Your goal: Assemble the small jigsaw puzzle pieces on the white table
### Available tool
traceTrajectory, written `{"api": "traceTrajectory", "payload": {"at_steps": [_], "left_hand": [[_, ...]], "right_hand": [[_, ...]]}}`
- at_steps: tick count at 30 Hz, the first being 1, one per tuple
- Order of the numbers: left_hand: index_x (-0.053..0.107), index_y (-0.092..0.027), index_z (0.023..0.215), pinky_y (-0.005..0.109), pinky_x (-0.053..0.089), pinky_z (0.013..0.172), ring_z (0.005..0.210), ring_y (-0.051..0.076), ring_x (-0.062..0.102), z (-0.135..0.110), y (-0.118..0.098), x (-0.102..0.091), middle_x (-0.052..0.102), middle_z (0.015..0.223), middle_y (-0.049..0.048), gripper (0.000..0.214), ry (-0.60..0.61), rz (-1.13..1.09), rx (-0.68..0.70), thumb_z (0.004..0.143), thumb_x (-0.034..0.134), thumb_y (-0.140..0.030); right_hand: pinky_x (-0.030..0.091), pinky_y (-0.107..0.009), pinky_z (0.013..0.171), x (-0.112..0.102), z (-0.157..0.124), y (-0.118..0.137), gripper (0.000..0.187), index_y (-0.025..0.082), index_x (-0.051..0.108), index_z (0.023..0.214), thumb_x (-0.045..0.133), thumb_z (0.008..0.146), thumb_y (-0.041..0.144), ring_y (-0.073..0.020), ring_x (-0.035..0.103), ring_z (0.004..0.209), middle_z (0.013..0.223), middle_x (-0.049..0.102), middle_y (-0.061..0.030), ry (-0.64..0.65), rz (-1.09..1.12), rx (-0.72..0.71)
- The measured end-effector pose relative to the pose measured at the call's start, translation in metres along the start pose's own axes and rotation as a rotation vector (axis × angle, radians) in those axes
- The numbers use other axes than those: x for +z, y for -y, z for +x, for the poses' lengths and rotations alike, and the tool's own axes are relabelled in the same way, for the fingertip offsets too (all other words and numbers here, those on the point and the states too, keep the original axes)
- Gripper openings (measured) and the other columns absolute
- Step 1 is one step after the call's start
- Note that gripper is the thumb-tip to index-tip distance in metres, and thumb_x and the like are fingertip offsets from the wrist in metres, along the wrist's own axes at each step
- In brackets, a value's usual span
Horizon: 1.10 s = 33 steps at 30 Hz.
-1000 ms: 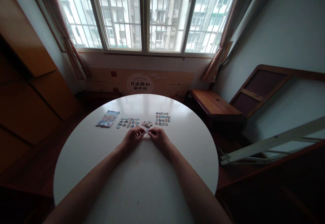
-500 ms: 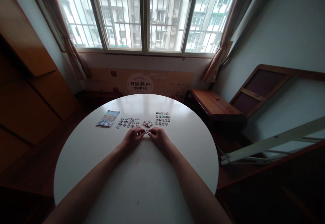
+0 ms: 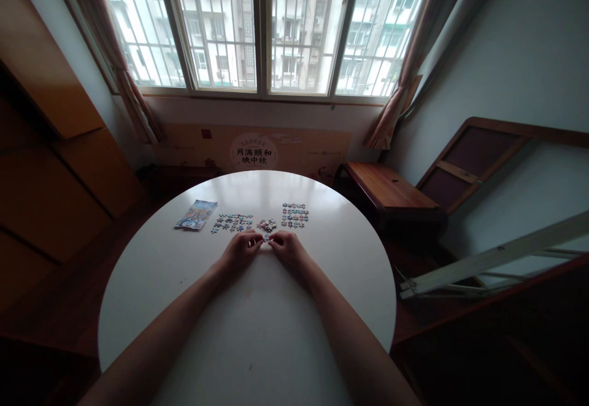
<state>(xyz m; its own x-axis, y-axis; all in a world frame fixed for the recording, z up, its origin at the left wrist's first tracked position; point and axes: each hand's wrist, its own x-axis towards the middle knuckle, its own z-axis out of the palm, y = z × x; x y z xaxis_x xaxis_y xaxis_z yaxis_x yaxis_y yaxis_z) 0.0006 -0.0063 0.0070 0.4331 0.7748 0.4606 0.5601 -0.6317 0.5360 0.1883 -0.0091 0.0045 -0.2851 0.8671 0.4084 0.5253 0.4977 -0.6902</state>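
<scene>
The left hand [image 3: 243, 245] and right hand [image 3: 286, 245] pinch a small puzzle piece [image 3: 265, 238] between them, nearer the far edge of the round desk [image 3: 248, 326] than the near one; it is too small to tell its long axis or which way it points. Just beyond lies a pile [image 3: 267, 225], between the left rows [image 3: 234, 222] and right rows [image 3: 295, 215]. Toward the left edge, a leaflet's [image 3: 197, 215] long axis slants away rightward.

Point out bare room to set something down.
On the round white table: right of the rightmost block of multicoloured jigsaw pieces, and between the colourful printed sheet and the left forearm. Crowded: the small jigsaw heap, just beyond the left hand and right hand.
</scene>
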Motion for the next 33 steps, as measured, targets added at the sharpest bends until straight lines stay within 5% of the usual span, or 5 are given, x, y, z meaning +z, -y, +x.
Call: {"api": "traceTrajectory", "payload": {"at_steps": [33], "left_hand": [[0.066,-0.016,0.077,0.019,0.041,0.059,0.059,0.009,0.052,-0.0002,-0.0022,-0.0004,0.060,0.069,0.0003,0.015,-0.006,-0.006,-0.023,0.082,0.053,-0.020]], "right_hand": [[0.045,-0.023,0.065,-0.0003,-0.0002,0.0013,0.013,0.014,0.072,0.085,0.064,0.075,0.017,-0.0132,0.058,0.065,0.074,0.067,-0.0050,0.002,0.005,0.016]]}}
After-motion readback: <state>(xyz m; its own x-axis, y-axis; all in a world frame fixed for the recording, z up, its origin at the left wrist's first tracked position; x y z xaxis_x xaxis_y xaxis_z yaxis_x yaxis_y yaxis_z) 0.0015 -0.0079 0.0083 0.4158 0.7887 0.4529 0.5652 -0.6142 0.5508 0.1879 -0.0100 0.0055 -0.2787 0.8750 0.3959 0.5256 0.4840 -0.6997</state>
